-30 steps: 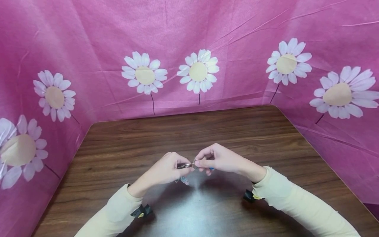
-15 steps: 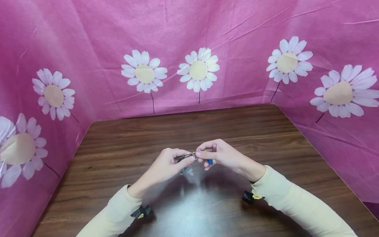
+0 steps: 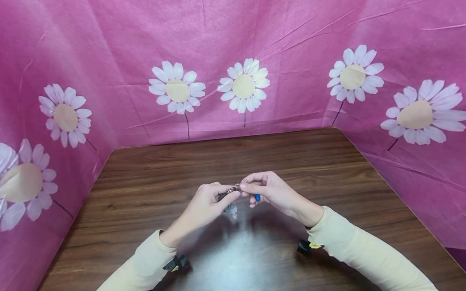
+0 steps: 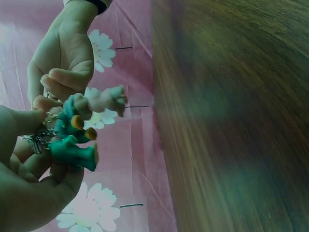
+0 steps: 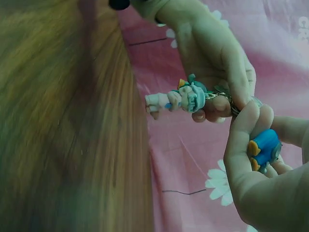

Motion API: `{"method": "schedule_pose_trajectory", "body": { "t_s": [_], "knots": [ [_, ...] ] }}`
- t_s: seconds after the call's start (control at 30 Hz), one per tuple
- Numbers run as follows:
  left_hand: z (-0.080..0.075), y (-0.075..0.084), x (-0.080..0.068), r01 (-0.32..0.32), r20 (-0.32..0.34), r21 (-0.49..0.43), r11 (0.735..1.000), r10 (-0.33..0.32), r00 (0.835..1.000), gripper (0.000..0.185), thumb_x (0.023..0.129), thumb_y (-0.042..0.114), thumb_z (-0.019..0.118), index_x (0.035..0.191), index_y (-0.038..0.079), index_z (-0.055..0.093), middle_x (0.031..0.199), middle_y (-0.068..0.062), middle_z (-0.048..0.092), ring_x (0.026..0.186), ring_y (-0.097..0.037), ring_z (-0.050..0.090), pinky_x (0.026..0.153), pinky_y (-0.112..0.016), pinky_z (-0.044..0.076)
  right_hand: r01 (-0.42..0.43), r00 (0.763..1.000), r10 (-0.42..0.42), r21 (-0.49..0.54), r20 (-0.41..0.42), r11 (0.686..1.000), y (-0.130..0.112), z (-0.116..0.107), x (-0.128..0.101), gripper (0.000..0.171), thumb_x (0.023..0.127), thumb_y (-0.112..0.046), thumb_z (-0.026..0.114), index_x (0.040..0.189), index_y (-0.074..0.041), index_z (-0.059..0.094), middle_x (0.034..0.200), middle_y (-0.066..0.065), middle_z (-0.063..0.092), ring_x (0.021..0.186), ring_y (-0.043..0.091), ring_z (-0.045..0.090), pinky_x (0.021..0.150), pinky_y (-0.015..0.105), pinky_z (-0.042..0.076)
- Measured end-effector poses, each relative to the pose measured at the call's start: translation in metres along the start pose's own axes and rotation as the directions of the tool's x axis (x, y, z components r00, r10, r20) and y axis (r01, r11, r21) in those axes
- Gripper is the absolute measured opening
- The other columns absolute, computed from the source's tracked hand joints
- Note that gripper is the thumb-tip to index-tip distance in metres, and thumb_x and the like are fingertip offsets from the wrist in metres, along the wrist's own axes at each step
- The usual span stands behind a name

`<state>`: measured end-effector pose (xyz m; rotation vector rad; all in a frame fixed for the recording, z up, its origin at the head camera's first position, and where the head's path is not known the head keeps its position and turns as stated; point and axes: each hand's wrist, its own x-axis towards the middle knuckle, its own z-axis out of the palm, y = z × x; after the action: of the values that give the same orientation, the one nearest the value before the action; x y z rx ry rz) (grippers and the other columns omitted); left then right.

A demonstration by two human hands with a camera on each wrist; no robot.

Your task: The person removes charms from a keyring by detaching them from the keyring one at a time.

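Keychains (image 4: 72, 152) — held in both hands (image 3: 205, 204) (image 3: 278, 195)

Keychain figurines (image 4: 73, 152) hang below the hands (image 3: 202, 204), over the table (image 3: 225, 159); curtain (image 3: 291, 44) behind

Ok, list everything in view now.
Green figures: at least two, green, by the left hand
Pale figure: one, whitish with teal hat, beside them
Blue figure: one, blue with orange feet, at the right hand
Metal rings and chains: count unclear, silvery, between the hands
Table: one, brown, beneath the hands
Backdrop: apparently one, pink, behind and beside the table
Flowers: six in head view, white, on the backdrop
Wrist devices: two, black, beneath the sleeves
Sleeves: two, pale yellow, above the table
Hands: two, bare, pinching the metal
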<state>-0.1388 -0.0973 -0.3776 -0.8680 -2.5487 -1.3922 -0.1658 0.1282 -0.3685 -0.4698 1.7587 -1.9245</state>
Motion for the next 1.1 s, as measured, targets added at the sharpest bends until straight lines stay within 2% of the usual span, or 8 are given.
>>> {"method": "schedule_pose_trajectory", "body": {
  "t_s": [0.13,0.23,0.4,0.6,0.8,0.87,1.1],
  "knots": [
    [0.0014,-0.0007,0.0006,-0.047,-0.014,0.098,0.994,0.049,0.999,0.018,0.101,0.032,0.066,0.112,0.028,0.079,0.070,0.019,0.066,0.065,-0.006,0.050,0.055,-0.025,0.042,0.035,0.999,-0.037,-0.084,-0.025,0.996,0.0000,0.0009,-0.0002,0.021,0.096,-0.014,0.070,0.109,0.003,0.071,0.084,0.007,0.072,0.061,0.013,0.062,0.063,0.032,0.060],
    [0.0025,-0.0016,0.0005,-0.080,-0.027,0.142,0.987,0.085,0.996,0.020,0.100,0.032,0.068,0.115,0.026,0.078,0.074,0.018,0.065,0.065,-0.004,0.052,0.054,-0.023,0.045,0.033,0.999,-0.035,-0.058,-0.028,0.998,-0.0006,0.0012,-0.0001,0.021,0.097,-0.013,0.069,0.110,0.004,0.070,0.085,0.008,0.072,0.061,0.012,0.061,0.063,0.031,0.060],
    [0.0037,-0.0038,-0.0001,-0.104,-0.014,0.132,0.986,0.107,0.994,0.020,0.097,0.029,0.071,0.115,0.023,0.078,0.081,0.011,0.069,0.058,-0.005,0.051,0.051,-0.022,0.045,0.013,1.000,-0.013,0.031,-0.014,0.999,-0.0004,0.0014,0.0004,0.019,0.098,-0.010,0.067,0.111,0.003,0.067,0.085,0.006,0.072,0.062,0.011,0.060,0.062,0.028,0.058],
    [0.0035,-0.0048,-0.0008,-0.105,0.008,0.121,0.987,0.105,0.994,0.020,0.098,0.031,0.070,0.115,0.023,0.078,0.084,0.009,0.070,0.051,-0.004,0.045,0.047,-0.022,0.042,0.016,1.000,-0.017,0.089,0.001,0.996,0.0012,0.0016,0.0012,0.015,0.099,-0.009,0.064,0.110,0.001,0.067,0.085,0.005,0.070,0.062,0.011,0.059,0.062,0.026,0.058],
    [0.0002,-0.0056,-0.0019,-0.171,0.044,0.141,0.975,0.166,0.985,0.030,0.099,0.027,0.068,0.126,0.015,0.073,0.094,0.005,0.073,0.068,-0.011,0.058,0.058,-0.023,0.048,0.030,1.000,-0.031,0.104,0.002,0.994,0.0012,0.0027,0.0000,0.015,0.099,-0.011,0.065,0.109,-0.001,0.068,0.084,0.004,0.069,0.062,0.011,0.059,0.062,0.027,0.058],
    [-0.0006,-0.0055,-0.0018,-0.179,0.032,0.139,0.974,0.177,0.984,0.029,0.099,0.024,0.068,0.126,0.013,0.072,0.095,0.005,0.073,0.073,-0.009,0.058,0.060,-0.024,0.050,0.040,0.999,-0.040,0.094,0.001,0.995,0.0009,0.0032,-0.0007,0.014,0.099,-0.010,0.066,0.109,-0.001,0.068,0.084,0.004,0.069,0.062,0.011,0.059,0.062,0.027,0.058],
    [-0.0020,-0.0032,-0.0018,-0.129,-0.070,0.073,0.989,0.134,0.988,0.020,0.096,0.015,0.071,0.114,0.014,0.078,0.090,0.005,0.074,0.063,-0.006,0.058,0.047,-0.018,0.048,0.050,0.998,-0.049,0.043,-0.025,0.998,-0.0023,0.0043,-0.0007,0.014,0.098,-0.010,0.066,0.109,-0.001,0.068,0.084,0.006,0.069,0.061,0.012,0.059,0.061,0.029,0.059]
  ]
}}
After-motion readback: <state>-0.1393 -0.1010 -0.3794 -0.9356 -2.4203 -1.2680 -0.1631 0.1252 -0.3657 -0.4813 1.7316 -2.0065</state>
